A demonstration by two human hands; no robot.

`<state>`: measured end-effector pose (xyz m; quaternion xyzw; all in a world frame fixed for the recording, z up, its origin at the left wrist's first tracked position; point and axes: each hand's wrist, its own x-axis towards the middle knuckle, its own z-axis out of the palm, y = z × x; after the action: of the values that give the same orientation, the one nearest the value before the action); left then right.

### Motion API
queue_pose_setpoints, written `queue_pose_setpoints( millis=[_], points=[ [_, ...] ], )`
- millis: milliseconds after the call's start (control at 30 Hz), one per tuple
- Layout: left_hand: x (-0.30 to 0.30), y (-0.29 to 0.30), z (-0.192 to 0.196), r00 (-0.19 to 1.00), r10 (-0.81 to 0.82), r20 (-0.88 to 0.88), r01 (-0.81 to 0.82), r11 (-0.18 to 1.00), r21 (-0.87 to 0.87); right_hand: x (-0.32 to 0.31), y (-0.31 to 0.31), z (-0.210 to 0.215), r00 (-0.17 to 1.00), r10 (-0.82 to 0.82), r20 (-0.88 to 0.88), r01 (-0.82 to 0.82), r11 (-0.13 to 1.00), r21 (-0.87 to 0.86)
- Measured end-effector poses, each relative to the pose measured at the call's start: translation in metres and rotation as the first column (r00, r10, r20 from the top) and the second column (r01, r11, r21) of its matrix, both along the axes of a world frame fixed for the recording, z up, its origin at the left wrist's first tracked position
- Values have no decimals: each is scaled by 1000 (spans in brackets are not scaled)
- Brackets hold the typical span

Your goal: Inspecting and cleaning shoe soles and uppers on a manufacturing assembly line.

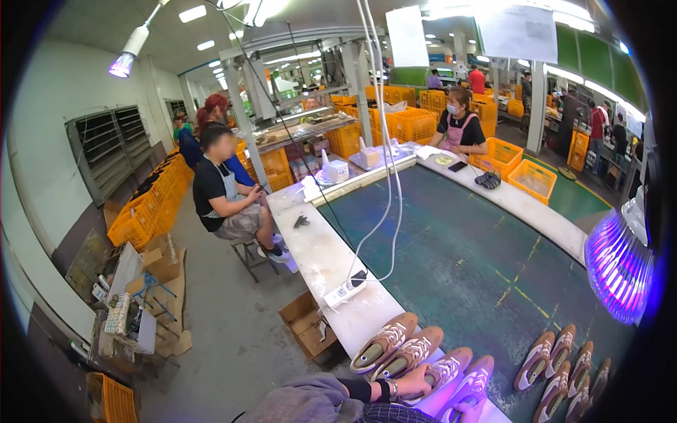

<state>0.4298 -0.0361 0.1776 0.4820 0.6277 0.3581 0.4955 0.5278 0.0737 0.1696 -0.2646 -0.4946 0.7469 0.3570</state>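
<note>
Brown sneakers with white stripes and laces stand side by side along the near white table edge. My left hand (414, 381), with a dark cuff and a wristband, is closed around the heel of one sneaker (450, 364). My right hand (465, 410), tinted purple by the light, grips the heel end of the sneaker (475, 384) beside it; its fingers show only in part. Left of these stands another pair, a sneaker (386, 340) and its mate (412, 351), with olive insoles showing. Several more sneakers (553, 384) sit on the green surface to the right.
A white power strip (345, 291) with hanging cables lies on the table's left border. A purple lamp (620, 264) hangs at right. An open carton (308, 326) stands on the floor. One person (227, 187) sits left, another (462, 127) across the table, near orange crates (532, 180).
</note>
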Motion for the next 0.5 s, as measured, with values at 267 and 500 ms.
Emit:
queue_pose_setpoints(
  millis=[267,500],
  points=[
    [-45,3,7,849,44,526,-34,999,-29,105,-49,31,961,-273,-46,253,934,-252],
    [-56,8,51,736,23,677,82,989,-122,128,-82,82,905,-363,-223,285,905,-316]
  ],
)
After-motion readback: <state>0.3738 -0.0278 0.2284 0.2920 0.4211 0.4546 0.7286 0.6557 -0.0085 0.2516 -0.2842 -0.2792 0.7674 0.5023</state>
